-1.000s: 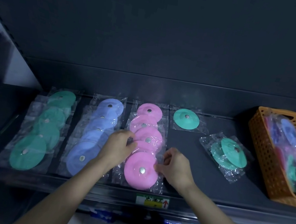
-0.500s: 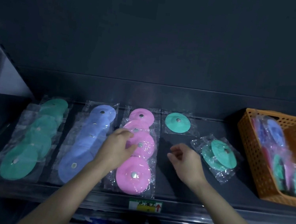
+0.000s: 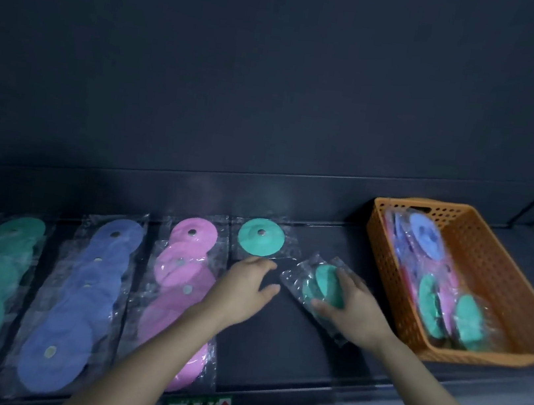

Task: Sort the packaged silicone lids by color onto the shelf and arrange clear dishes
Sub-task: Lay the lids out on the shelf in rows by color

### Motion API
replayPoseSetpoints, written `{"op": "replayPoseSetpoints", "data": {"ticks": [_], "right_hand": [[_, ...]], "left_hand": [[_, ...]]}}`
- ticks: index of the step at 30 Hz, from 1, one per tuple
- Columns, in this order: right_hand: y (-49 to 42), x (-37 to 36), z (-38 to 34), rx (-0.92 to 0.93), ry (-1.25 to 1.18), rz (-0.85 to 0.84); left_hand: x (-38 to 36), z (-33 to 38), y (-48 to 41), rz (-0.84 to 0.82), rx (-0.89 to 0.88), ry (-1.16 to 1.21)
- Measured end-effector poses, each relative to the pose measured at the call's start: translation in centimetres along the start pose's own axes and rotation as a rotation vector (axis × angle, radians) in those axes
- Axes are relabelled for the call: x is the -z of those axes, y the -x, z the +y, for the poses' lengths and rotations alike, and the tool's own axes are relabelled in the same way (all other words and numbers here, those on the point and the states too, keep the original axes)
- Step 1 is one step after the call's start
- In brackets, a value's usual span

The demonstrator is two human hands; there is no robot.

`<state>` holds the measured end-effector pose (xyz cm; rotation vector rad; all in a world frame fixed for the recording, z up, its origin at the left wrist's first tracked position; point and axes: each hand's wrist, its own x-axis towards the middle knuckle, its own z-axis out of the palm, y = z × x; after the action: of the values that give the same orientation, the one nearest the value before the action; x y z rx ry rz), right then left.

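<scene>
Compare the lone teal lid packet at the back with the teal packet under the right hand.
The lone teal lid packet lies square to the shelf; the held teal packet sits skewed. The lone teal lid packet shows one whole disc; the held teal packet shows overlapping discs, partly covered by the right hand gripping it. Both hold teal lids in clear plastic.

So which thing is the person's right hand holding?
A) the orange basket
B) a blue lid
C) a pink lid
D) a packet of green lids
D: the right hand has its fingers and thumb curled round the packet of green lids, just left of the orange basket and away from the pink and blue rows.
</scene>
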<state>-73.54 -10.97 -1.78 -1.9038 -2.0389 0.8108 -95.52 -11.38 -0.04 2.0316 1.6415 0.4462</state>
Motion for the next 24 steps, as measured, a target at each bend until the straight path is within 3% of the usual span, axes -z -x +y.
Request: {"op": "replayPoseSetpoints", "data": {"ticks": [4, 9, 12, 16, 21, 24], "right_hand": [[0.8, 0.1, 0.4, 0.142, -0.051, -0.076], [0.7, 1.2, 1.3, -0.016, -0.350, 0.050], [0.7, 1.7, 1.6, -0.093, -0.535, 0.150], [0.7, 1.7, 1.8, -0.093, -0.601, 0.169], [0.3, 2.2, 1.9, -0.097, -0.649, 0.219], [0.4, 2.6, 1.7, -0.015, -0.567, 0.217]], "left_hand": [[-1.6, 1.9, -1.9, -0.117, -0.067, -0.059], [-3.0, 1.7, -1.8, -0.355, -0.111, -0.047], [-3.1, 1.0, -1.1, -0.357, -0.187, -0.204], [-2.8, 0.3, -0.5, -0.392, -0.312, -0.486], [-2.6, 0.3, 0.1, -0.280, -0.274, -0.439], [-2.7, 0.3, 0.7, -0.227, -0.124, -0.288]]}}
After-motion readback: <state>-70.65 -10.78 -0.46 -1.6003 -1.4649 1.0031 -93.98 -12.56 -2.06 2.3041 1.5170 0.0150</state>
